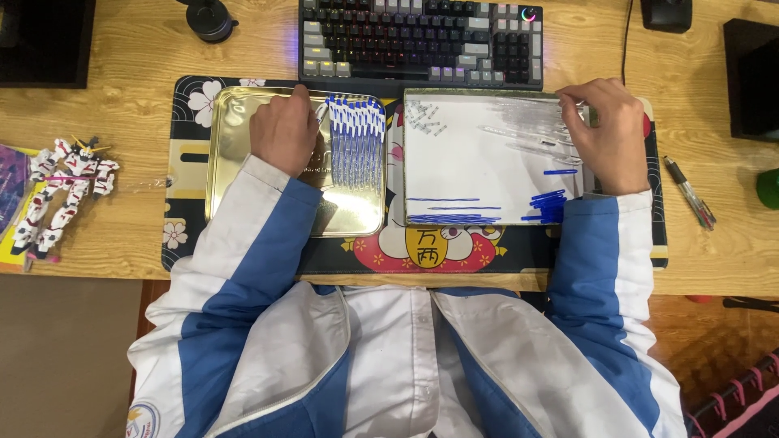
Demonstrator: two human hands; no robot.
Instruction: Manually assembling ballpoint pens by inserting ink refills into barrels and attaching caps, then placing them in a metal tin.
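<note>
My left hand [282, 130] lies over a gold metal tray [235, 162], its fingertips closed on the leftmost pen of a neat row of blue-and-white pens [355, 138]. My right hand [607, 134] reaches over a white tray [479, 166] and pinches a clear pen barrel from a loose pile of clear barrels [531, 126] at the tray's top right. Blue refills [550, 204] lie at the white tray's lower right, with more blue refills [445, 216] along its front edge. A heap of small parts [423, 113] sits in its top left corner.
Both trays rest on a dark patterned desk mat [187, 154] on a wooden desk. A keyboard [418, 40] stands behind them. A white toy robot figure [61, 191] lies at the left, two pens [690, 193] at the right, and black boxes at both far corners.
</note>
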